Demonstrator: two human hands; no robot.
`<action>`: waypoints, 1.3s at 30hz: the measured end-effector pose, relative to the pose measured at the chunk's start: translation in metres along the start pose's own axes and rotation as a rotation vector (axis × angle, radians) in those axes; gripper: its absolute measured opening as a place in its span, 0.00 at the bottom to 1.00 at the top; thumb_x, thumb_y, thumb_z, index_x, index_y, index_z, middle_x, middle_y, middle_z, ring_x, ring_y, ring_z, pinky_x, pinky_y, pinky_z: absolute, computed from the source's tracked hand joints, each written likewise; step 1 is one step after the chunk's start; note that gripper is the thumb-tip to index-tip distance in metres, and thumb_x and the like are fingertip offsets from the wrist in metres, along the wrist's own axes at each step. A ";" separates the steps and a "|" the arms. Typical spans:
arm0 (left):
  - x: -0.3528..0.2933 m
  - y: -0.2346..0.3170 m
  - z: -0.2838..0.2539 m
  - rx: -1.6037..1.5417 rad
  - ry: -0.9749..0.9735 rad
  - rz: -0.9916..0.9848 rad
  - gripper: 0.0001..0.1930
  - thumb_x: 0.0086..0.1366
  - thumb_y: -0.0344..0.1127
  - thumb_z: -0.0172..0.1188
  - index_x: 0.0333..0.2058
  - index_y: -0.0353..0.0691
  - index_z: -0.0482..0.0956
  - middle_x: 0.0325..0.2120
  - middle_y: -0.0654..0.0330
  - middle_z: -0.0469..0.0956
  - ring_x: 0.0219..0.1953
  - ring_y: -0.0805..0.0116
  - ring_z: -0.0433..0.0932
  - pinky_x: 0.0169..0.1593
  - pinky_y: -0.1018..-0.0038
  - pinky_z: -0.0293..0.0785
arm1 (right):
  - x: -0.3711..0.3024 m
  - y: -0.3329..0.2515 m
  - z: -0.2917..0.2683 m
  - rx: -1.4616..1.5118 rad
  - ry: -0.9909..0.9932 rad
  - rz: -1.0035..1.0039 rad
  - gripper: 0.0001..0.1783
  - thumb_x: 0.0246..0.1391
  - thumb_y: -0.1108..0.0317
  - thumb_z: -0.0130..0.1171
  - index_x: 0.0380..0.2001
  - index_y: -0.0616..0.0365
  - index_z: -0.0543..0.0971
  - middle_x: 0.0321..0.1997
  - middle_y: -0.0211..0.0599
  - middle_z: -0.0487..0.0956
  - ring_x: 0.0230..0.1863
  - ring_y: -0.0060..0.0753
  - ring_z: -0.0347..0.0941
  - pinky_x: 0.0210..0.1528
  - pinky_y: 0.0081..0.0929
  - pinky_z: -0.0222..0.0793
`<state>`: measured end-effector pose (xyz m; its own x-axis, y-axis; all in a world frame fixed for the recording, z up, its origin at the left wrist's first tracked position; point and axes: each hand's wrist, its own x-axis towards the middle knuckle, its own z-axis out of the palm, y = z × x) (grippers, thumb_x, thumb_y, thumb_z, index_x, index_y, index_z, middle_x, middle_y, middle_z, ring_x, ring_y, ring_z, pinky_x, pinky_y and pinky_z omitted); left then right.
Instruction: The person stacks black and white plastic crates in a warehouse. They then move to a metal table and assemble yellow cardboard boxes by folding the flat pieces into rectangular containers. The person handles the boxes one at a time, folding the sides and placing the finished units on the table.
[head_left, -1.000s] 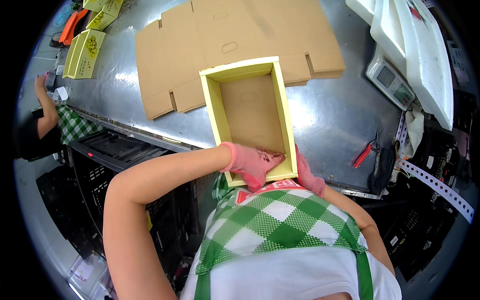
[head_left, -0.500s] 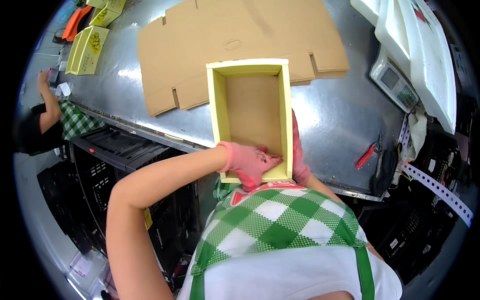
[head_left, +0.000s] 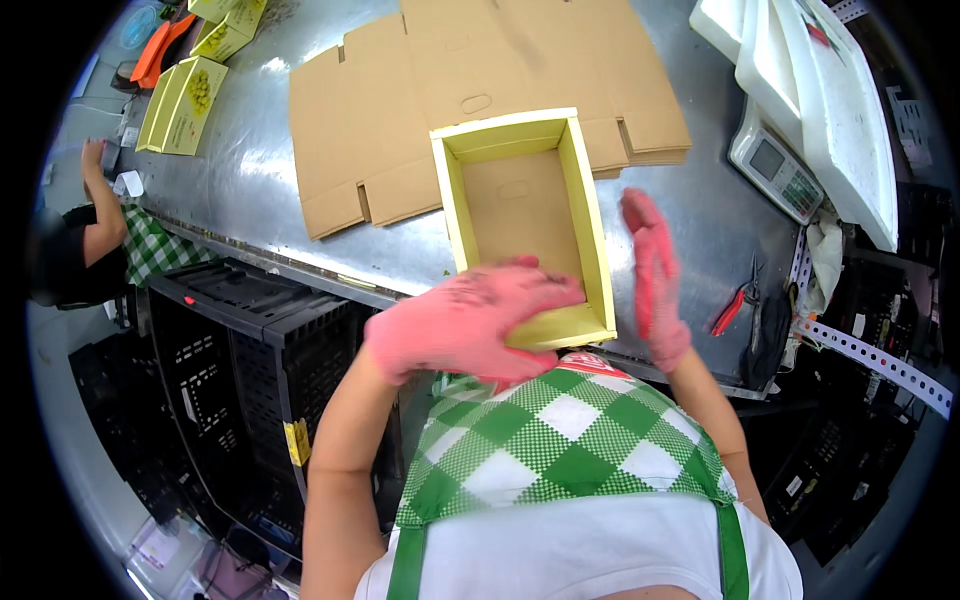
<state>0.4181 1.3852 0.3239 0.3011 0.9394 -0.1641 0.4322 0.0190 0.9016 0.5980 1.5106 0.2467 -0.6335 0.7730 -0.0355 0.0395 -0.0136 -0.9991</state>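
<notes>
Cardboard box, rectangular and open-topped with pale yellow walls [head_left: 520,220], is the thing being worked on in the head view (only view I've got). It's at the near edge of the shiny grey metal counter [head_left: 250,140], right up by the green-and-white checked apron [head_left: 600,445]. Far end overlaps some flat brown cardboard sheets [head_left: 390,110] from this angle; can't tell if it's actually resting on them.

Left hand, in a pink glove with dark smudges [head_left: 455,320], reaches across the near left corner. Fingers are mostly together and over the inside, thumb apart near the outside of the end wall. It's a bit blurry, so I can't tell if they're pinching that wall or just over it. Right hand, also pink-gloved [head_left: 655,275], is off to the right of the box, not touching it, fingers straight and pressed together.

Progress-wise: all four walls look up and the brown bottom looks flat, so I'd call the box mostly formed. The near inside corner is behind the left hand, so no clue whether everything's tucked there. Top's uncovered, and the brown sheets are lying unfolded. Pale yellow boxes with grape pictures [head_left: 190,105] sit at the upper left.
</notes>
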 end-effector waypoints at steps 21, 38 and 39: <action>-0.018 -0.083 0.125 -0.597 0.887 -0.383 0.36 0.59 0.38 0.50 0.60 0.32 0.42 0.61 0.49 0.43 0.64 0.57 0.43 0.63 0.68 0.41 | 0.034 0.013 0.073 -0.935 -1.656 0.098 0.25 0.42 0.70 0.43 0.47 0.53 0.72 0.51 0.45 0.69 0.52 0.46 0.65 0.52 0.36 0.62; -0.004 -0.074 0.113 -1.336 1.133 -0.113 0.28 0.67 0.44 0.37 0.62 0.42 0.44 0.61 0.57 0.49 0.62 0.65 0.49 0.63 0.71 0.47 | 0.025 -0.051 0.030 -0.588 -0.905 -0.159 0.18 0.53 0.67 0.43 0.48 0.52 0.70 0.41 0.35 0.73 0.47 0.38 0.68 0.53 0.35 0.59; -0.009 -0.078 0.108 -1.209 1.197 -0.099 0.28 0.67 0.45 0.35 0.61 0.41 0.43 0.61 0.56 0.47 0.62 0.65 0.47 0.63 0.71 0.44 | 0.030 -0.059 0.017 -0.442 -0.693 -0.154 0.19 0.55 0.66 0.43 0.49 0.55 0.69 0.44 0.36 0.72 0.49 0.37 0.66 0.55 0.35 0.58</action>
<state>0.4735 1.3379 0.2113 -0.6894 0.6212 -0.3727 -0.6055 -0.2116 0.7672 0.5636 1.5232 0.3047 -0.9826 0.1789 -0.0491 0.1217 0.4220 -0.8984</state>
